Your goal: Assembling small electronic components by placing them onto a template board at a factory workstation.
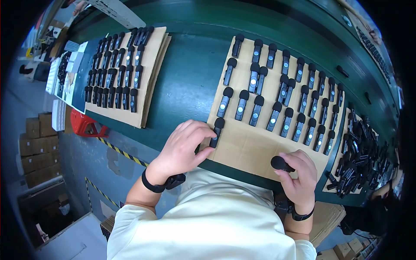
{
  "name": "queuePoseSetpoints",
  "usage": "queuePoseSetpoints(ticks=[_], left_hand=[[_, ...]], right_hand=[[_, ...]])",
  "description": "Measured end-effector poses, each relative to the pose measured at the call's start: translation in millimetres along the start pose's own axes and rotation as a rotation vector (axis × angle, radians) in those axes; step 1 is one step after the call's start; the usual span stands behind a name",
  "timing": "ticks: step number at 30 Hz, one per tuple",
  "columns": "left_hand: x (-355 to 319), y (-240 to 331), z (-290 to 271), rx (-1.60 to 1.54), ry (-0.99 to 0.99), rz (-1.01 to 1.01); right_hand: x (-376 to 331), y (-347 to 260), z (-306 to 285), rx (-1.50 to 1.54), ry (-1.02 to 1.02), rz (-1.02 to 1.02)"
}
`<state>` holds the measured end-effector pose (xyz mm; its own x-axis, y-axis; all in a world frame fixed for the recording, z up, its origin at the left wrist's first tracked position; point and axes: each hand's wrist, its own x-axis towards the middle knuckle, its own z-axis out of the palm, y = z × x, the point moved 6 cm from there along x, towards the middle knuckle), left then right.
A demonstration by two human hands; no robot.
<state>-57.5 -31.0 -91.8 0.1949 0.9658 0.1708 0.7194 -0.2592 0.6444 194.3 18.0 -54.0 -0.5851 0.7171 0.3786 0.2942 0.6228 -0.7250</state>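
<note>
The left hand pinches a small black clip-on microphone at the near left corner of a cardboard sheet on the green workbench. The right hand is closed around another black microphone over the sheet's near right edge. Rows of similar microphones fill the sheet's far part.

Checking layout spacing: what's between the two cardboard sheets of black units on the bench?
Head view: only bare green bench top lies between the left cardboard sheet and the right cardboard sheet; no units in that gap.
</note>
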Motion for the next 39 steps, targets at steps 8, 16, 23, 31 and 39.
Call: queuePoseSetpoints(ticks=[8,16,23,31,39], left_hand=[[1,0,-1,-0.007,0.041,0.031],[16,33,-11,-0.275,0.055,0.124],[37,65,2,-0.416,0.026,0.198],[38,70,3,-0.382,0.147,0.309],[41,73,2,-0.346,0.157,0.341]], right_hand=[[3,-1,3,-0.007,0.001,0.020],[20,-10,18,0.058,-0.045,-0.054],[30,-21,19,0.076,-0.002,-0.082],[24,-16,14,0.173,0.070,-0.059],[25,-15,14,0.145,0.075,-0.091]])
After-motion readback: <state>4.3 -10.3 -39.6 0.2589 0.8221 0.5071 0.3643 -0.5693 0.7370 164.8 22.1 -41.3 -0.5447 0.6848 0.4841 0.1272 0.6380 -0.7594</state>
